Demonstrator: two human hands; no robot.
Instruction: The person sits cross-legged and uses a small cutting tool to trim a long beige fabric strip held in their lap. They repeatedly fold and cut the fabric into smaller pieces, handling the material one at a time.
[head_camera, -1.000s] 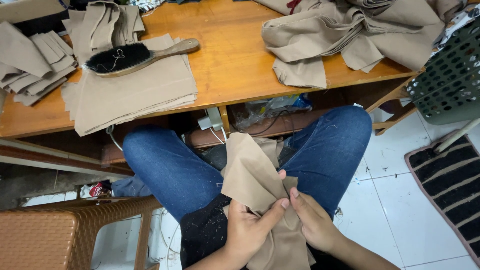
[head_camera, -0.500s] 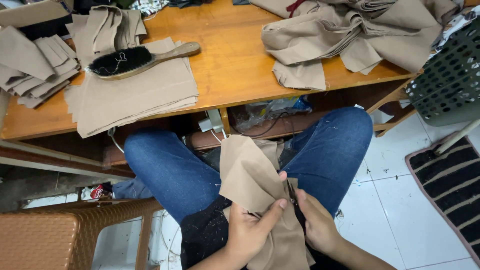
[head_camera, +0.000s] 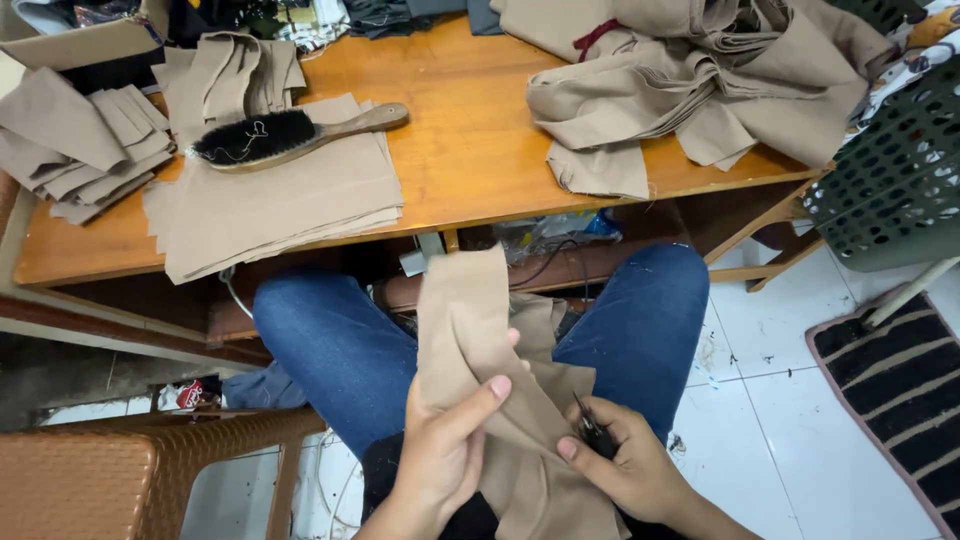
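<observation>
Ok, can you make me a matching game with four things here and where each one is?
Things:
1. brush
2. tan fabric strip
3. green plastic basket
4. striped mat

Places:
A. on the white tiled floor, at the right
B. held in both hands over the lap
C. beside the right end of the wooden table
D. lying on a flat stack of tan fabric on the table

Pairs: 1-D, 2-B, 3-C, 4-A
</observation>
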